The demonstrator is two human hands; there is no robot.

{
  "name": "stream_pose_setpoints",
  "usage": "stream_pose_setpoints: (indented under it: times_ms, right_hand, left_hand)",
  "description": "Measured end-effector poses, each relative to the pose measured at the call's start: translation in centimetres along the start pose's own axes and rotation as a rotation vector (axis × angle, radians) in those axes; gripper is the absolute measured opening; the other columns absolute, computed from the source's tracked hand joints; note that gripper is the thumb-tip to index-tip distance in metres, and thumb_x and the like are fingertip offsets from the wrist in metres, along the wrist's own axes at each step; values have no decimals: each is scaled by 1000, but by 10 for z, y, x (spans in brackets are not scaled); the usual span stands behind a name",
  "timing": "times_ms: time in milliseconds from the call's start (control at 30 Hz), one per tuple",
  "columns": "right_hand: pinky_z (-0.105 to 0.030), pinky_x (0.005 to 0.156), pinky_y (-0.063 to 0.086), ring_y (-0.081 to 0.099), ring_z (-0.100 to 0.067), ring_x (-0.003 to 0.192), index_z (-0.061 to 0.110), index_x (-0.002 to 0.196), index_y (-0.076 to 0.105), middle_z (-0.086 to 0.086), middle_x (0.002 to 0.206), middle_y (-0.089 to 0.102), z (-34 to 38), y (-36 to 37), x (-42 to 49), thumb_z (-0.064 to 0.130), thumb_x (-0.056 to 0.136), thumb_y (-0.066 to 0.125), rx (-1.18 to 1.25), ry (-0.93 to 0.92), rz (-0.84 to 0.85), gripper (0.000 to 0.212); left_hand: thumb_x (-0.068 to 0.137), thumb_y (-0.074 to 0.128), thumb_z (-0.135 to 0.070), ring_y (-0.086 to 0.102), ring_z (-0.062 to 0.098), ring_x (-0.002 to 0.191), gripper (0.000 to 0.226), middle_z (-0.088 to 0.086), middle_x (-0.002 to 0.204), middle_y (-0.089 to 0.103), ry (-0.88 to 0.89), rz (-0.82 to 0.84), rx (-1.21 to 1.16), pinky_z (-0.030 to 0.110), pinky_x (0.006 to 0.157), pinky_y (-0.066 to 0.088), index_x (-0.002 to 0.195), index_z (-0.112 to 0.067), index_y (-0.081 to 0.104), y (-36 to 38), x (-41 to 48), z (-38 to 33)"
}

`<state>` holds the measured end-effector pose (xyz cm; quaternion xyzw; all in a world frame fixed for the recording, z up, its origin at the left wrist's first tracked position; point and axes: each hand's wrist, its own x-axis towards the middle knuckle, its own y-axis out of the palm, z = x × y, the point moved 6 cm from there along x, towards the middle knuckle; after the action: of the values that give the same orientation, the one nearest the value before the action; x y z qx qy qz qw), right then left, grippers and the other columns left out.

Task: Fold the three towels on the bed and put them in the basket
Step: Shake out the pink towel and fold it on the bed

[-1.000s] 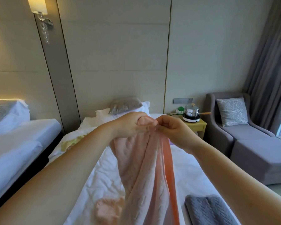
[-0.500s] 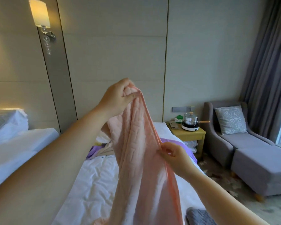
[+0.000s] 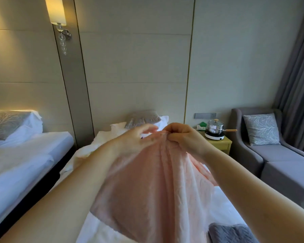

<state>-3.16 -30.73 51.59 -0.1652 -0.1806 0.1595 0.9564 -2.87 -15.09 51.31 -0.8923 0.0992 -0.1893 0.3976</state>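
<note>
Fingers (image 3: 171,136) pinching pink towel (image 3: 151,190), bed (image 3: 225,206) half hidden behind, grey towel (image 3: 232,233) below

No text, label, brand or number can be read here — any print is too small or blurred.

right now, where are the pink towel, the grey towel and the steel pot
pink textured towel (image 3: 153,186), head view, middle of the hanging cloth
grey knitted towel (image 3: 232,233), head view, its top face, lying on the bed
steel lidded pot (image 3: 215,129), head view, its side wall
</note>
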Motion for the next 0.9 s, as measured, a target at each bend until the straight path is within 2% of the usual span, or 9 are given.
stream_pose_setpoints:
  times_ms: [67,200,267,333,467,633,733,833,900]
  right_hand:
    - [-33,79,49,60,-13,81,18,87,69,1,84,67,-11,2,-2,1,86,52,-10,21,14,24]
    - [-22,68,43,55,-4,73,25,88,67,11,78,63,-43,-4,-12,27,89,61,-89,21,-9,7]
    - [-27,69,40,50,-9,74,16,90,63,5,79,57,-65,-7,-19,26,87,65,-94,38,12,11]
    - [-31,70,36,44,-11,74,10,85,58,3,78,49,-86,-10,-28,23,84,69,-163,77,37,17]
    - [-13,53,29,36,0,55,32,59,53,20,55,40,-106,-22,-40,23,82,73,-258,131,47,31]
    - [-26,69,48,58,-14,74,24,81,66,-1,77,64,-83,-45,-34,22,83,70,-297,88,-66,5]
    - [-37,77,51,60,-22,79,20,91,66,-12,90,66,-48,-43,-23,21,88,63,-315,-40,-62,4]
    - [-20,70,45,55,-3,74,25,90,65,2,83,65,-27,-23,-13,18,90,60,-373,-101,40,9]
    - [-15,64,41,51,-2,68,28,89,65,7,79,63,-22,-5,-9,17,89,59,-436,-90,136,12]
  left_hand:
    - [81,47,-69,47,0,70,57,-14,80,53,9,42,28,20,70,40,88,-14,58,24,-3,7]
    - [92,60,-36,60,29,99,40,21,104,64,38,-8,-166,43,94,44,79,1,53,34,-1,8]
    - [94,59,-25,59,26,95,33,24,103,62,77,-98,-173,40,95,43,90,8,57,27,4,4]
    - [95,56,-14,56,17,92,20,20,96,64,137,-182,-222,31,89,43,95,6,60,15,10,-1]
    - [91,59,-11,57,8,89,9,2,91,67,161,-399,-282,24,82,42,89,-18,65,-28,21,7]
    - [69,54,-38,52,14,74,29,-7,71,57,-65,-624,-134,26,65,39,77,-10,60,-59,22,46]
    - [63,57,-39,54,16,86,22,-10,80,56,-241,-400,-34,27,74,43,81,-26,56,-34,18,65]
    - [72,78,-34,52,-11,98,55,-23,107,51,-132,4,-193,4,80,41,118,-38,47,16,9,46]
    - [78,75,-40,49,-9,112,67,-31,120,45,-36,150,-267,14,96,41,134,-39,37,44,5,30]
